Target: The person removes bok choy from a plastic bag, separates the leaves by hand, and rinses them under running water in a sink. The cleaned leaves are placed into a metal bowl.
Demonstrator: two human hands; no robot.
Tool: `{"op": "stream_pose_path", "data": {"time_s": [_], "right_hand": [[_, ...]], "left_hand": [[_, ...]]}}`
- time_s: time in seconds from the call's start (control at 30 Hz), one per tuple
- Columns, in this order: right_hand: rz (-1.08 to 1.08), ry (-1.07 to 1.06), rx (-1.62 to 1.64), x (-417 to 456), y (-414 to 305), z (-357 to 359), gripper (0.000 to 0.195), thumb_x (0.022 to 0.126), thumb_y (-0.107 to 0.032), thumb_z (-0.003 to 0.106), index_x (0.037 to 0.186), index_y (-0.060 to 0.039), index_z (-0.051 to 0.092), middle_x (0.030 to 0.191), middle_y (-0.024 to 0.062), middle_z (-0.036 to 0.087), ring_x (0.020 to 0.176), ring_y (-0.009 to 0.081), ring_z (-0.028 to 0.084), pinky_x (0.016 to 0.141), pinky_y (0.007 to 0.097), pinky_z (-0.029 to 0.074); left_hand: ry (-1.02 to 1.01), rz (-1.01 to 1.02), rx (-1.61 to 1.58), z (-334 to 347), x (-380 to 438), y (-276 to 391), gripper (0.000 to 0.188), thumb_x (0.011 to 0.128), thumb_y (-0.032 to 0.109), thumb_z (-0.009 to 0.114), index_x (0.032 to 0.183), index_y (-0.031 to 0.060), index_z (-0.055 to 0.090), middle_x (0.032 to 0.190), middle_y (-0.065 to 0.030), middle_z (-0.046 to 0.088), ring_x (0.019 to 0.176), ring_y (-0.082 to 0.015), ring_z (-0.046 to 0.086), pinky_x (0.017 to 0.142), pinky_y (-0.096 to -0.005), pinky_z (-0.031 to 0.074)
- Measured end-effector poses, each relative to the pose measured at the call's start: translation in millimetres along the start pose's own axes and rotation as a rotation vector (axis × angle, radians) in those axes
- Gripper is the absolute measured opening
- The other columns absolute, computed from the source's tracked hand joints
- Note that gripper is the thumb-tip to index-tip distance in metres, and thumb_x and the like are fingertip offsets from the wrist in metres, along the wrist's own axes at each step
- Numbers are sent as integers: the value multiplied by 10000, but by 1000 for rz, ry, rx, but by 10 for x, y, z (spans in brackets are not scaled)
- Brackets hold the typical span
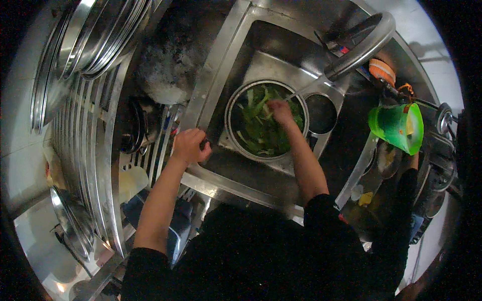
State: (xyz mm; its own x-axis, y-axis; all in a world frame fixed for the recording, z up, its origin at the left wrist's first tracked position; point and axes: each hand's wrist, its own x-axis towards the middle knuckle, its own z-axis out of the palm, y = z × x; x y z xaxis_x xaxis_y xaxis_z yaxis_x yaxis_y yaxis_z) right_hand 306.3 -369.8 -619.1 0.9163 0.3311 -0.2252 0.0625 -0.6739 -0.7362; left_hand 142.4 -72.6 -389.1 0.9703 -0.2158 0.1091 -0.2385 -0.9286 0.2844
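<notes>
My right hand (280, 112) is in a round metal pot (229, 128) of leafy greens (260, 131) in water, with its fingers closed about some pale stems. The pot stands in a stainless steel sink (260, 32). Water runs from a thick curved faucet (361, 47) into the pot, beside my right hand. My left hand (191, 146) is at the left rim of the sink, its fingers curled. A dark spot shows between thumb and fingers; whether it is an object is unclear.
Metal trays (109, 45) stand in a slatted steel rack (81, 150) on the left. A dark round container (320, 113) sits right of the pot. Farther right are a green plastic container (391, 126), an orange brush (382, 71) and another person's black-sleeved arm (406, 192).
</notes>
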Motion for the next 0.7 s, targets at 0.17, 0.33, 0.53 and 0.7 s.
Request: {"op": "stream_pose_path", "data": {"time_s": [0.17, 0.33, 0.53, 0.7], "right_hand": [[235, -83, -299, -103, -118, -73, 263, 842, -230, 554, 1003, -55, 668, 937, 203, 654, 915, 321, 632, 779, 407, 512], [63, -314, -552, -161, -128, 57, 249, 792, -224, 603, 999, -104, 673, 1014, 203, 630, 873, 339, 638, 766, 432, 520], [165, 10, -264, -100, -732, -86, 288, 825, -294, 577, 1036, -114, 655, 1035, 215, 628, 840, 360, 643, 768, 445, 517], [223, -260, -263, 317, -666, 155, 497, 859, -421, 522, 1259, -126, 497, 1082, 249, 607, 884, 380, 633, 776, 467, 508]], "left_hand": [[78, 11, 4, 26, -19, 25, 198, 626, 212, 666, 730, 107, 534, 705, -51, 538, 641, -253, 581, 550, -385, 476], [32, 3, 0, 34, -12, -4, 195, 622, 210, 666, 720, 110, 530, 693, -47, 533, 643, -250, 576, 554, -379, 478], [6, -22, 38, 25, -22, 22, 197, 617, 205, 668, 687, 112, 510, 677, -48, 527, 643, -252, 573, 553, -373, 476], [25, -9, 3, 18, 39, 24, 189, 627, 208, 667, 688, 114, 514, 679, -46, 530, 657, -252, 577, 562, -385, 477]]}}
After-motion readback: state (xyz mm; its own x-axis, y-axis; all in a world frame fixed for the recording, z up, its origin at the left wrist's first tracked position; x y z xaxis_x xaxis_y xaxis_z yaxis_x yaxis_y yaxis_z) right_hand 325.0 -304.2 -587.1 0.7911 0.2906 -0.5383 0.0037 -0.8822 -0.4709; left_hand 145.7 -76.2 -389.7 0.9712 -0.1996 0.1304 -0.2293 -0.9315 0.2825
